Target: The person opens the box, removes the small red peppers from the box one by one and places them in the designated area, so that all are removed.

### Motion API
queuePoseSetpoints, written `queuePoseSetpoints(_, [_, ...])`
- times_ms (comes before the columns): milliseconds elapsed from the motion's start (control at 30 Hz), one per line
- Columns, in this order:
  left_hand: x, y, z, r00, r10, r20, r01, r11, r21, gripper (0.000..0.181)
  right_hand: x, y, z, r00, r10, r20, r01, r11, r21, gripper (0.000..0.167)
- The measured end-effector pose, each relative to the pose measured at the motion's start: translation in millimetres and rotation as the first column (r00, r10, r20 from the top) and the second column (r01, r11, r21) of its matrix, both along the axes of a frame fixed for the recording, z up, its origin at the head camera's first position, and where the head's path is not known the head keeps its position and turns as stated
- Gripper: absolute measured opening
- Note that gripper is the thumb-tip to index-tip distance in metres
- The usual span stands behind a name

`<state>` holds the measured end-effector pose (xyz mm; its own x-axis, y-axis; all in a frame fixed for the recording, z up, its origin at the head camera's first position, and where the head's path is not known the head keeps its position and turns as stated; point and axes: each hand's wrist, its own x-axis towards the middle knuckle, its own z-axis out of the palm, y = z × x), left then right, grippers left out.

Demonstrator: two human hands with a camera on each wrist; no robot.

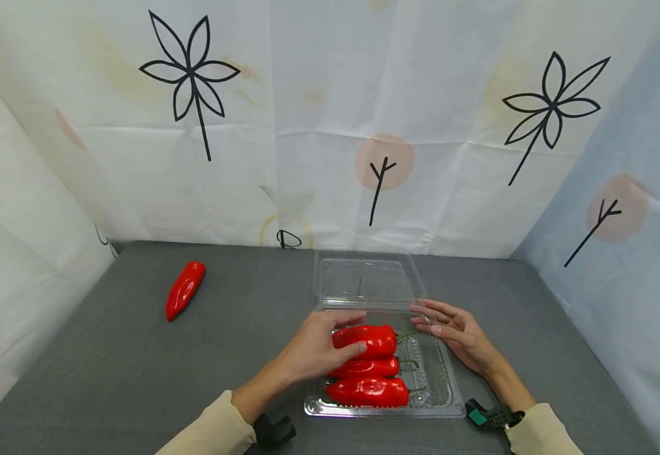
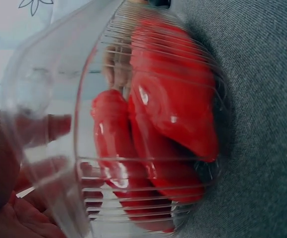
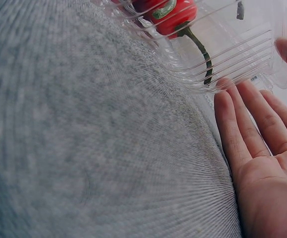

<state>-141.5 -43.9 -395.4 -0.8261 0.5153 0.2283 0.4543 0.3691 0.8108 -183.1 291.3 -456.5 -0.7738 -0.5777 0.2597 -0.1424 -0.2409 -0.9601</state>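
Observation:
Three glossy red peppers point(image 1: 367, 392) lie side by side in a clear plastic clamshell box point(image 1: 446, 398), green stems toward the right. My left hand point(image 1: 315, 351) reaches in from the left over the farthest pepper point(image 1: 378, 340). Its thumb lies over that pepper's near side, its fingers extended along the far side. In the left wrist view the fingers point(image 2: 59, 126) show blurred above the peppers, partly through clear plastic. My right hand point(image 1: 463, 335) is at the box's far right corner. Straight fingers point(image 3: 269, 121) touch the outside of the ribbed wall in the right wrist view.
The clear lid point(image 1: 366, 278) is folded back behind the box, toward the rear cloth. A single red pepper point(image 1: 185, 291) lies apart at the far left of the grey table point(image 1: 136, 373). Printed cloth point(image 1: 318, 95) hangs around the back and sides.

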Motion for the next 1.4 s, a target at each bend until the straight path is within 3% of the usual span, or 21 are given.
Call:
queuePoseSetpoints(533, [-6.2, 8.9, -1.8, 0.999, -0.026, 0.022, 0.030, 0.985, -0.168, 0.053, 0.6, -1, 0.5, 1.000, 0.011, -0.002, -0.011, 1.000, -0.013, 0.051])
queuePoseSetpoints(1133, [-7.1, 10.4, -2.0, 0.997, -0.071, 0.001, 0.069, 0.965, -0.252, 0.049, -0.3, 0, -0.3, 0.999, 0.021, -0.036, -0.021, 1.000, -0.003, 0.050])
queuePoseSetpoints(1400, [-5.8, 10.2, -3.8, 0.996, -0.088, -0.011, 0.083, 0.969, -0.234, 0.044, -0.7, 1, -0.7, 0.999, 0.019, -0.035, -0.019, 1.000, 0.000, 0.050])
